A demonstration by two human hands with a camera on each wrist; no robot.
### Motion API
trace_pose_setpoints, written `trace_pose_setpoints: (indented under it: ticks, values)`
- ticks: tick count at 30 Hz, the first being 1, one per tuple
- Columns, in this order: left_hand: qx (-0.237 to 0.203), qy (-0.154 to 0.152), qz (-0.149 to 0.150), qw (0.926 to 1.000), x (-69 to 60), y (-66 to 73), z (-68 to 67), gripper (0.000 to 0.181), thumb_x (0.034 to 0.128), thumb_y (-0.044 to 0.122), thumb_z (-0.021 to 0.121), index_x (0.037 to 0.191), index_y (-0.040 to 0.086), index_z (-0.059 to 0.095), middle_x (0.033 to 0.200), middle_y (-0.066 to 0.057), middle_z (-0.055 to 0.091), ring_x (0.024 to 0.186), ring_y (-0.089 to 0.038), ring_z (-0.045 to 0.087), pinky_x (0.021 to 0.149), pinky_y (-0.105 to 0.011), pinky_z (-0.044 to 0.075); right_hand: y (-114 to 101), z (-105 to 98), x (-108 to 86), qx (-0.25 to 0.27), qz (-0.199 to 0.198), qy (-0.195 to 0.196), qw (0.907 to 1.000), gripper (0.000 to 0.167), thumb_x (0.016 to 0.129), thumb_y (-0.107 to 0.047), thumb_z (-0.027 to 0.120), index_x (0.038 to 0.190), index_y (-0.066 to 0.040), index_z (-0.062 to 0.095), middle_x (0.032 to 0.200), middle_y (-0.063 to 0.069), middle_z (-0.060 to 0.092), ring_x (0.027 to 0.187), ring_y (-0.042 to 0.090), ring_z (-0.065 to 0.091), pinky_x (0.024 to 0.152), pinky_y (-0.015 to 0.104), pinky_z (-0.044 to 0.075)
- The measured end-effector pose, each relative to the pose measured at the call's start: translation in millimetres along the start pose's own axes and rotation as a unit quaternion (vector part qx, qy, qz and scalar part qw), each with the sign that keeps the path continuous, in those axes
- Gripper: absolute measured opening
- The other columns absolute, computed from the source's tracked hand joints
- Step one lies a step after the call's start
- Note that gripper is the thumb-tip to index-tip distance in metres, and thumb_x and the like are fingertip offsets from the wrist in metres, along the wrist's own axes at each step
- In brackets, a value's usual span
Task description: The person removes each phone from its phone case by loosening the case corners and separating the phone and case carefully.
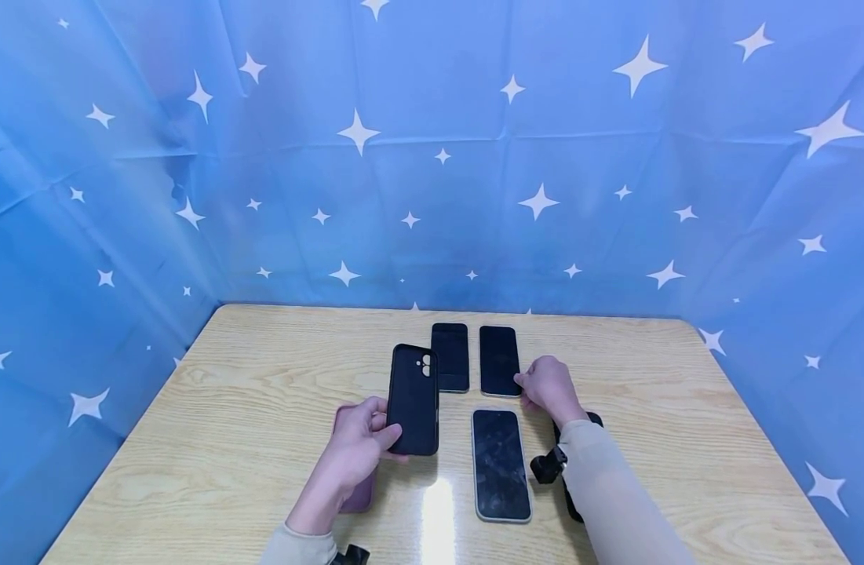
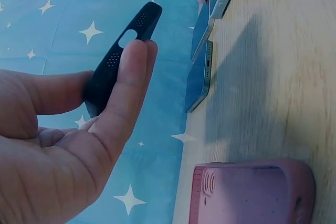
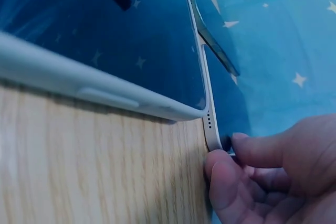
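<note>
The left fingers (image 2: 131,74) hold a black phone case (image 1: 412,404) by its low end, up in the air. The right fingers (image 3: 265,149) pinch just one corner of the back right phone (image 1: 498,359) on the tabletop (image 1: 262,377). With so little held, that phone might slip or bump the pale-edged phone (image 1: 501,463) nearby.

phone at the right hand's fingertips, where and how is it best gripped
Probably by the near end of its right long edge, coming from the right, thumb over the screen. The phone lies flat, screen up; a second phone lies close on its left and the pale-cased phone on its near side. The right hand is at that corner.
</note>
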State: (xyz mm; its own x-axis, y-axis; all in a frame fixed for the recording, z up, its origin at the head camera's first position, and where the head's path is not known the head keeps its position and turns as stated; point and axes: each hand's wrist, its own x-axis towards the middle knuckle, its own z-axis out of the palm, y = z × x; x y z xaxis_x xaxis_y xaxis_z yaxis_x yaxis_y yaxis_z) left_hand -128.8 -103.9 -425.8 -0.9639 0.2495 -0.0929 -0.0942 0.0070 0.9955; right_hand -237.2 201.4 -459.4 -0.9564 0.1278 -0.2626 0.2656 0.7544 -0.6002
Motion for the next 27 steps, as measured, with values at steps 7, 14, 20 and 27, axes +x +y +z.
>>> trace_pose_setpoints:
  ticks: [7, 14, 20, 27]
  values:
    - [0.004, -0.01, -0.006, 0.9999, -2.7, -1.9, -0.5, 0.022, 0.0989, -0.014, 0.049, 0.121, -0.019, 0.049, 0.114, -0.035, 0.068, 0.1, -0.042, 0.073, 0.077, -0.049, 0.065, 2.4, -2.4, -0.7, -0.021, -0.023, 0.001, 0.9995, 0.04, 0.104, -0.021, 0.063, 0.067, -0.006, 0.06, 0.054, 0.001, 0.053, 0.051, 0.017, 0.05, 0.056, 0.03, 0.045]
    - [0.012, -0.026, -0.018, 0.9994, -4.4, -4.5, -2.8, 0.023, 0.1, -0.011, 0.049, 0.122, -0.018, 0.048, 0.114, -0.033, 0.068, 0.096, -0.04, 0.074, 0.076, -0.047, 0.065, 2.0, -3.1, -3.1, -0.049, -0.039, 0.012, 0.998, 0.028, 0.102, -0.021, 0.065, 0.079, -0.005, 0.063, 0.068, 0.005, 0.053, 0.059, 0.02, 0.047, 0.054, 0.03, 0.037]
    - [0.028, -0.039, -0.027, 0.9985, -4.4, -5.0, -4.2, 0.025, 0.1007, -0.01, 0.049, 0.124, -0.018, 0.046, 0.116, -0.032, 0.068, 0.098, -0.038, 0.073, 0.078, -0.048, 0.065, 2.6, -1.6, -4.8, -0.05, -0.049, 0.021, 0.9973, 0.027, 0.103, -0.019, 0.062, 0.081, -0.005, 0.062, 0.068, 0.005, 0.053, 0.06, 0.02, 0.048, 0.055, 0.031, 0.038]
    - [0.036, -0.04, -0.036, 0.9979, -4.0, -4.8, 0.5, 0.026, 0.1, -0.009, 0.052, 0.124, -0.017, 0.046, 0.111, -0.03, 0.068, 0.091, -0.038, 0.075, 0.076, -0.047, 0.065, -2.5, -3.0, -8.7, -0.055, -0.059, 0.03, 0.9963, 0.027, 0.104, -0.02, 0.062, 0.081, -0.006, 0.059, 0.066, 0.004, 0.05, 0.058, 0.02, 0.047, 0.054, 0.03, 0.037]
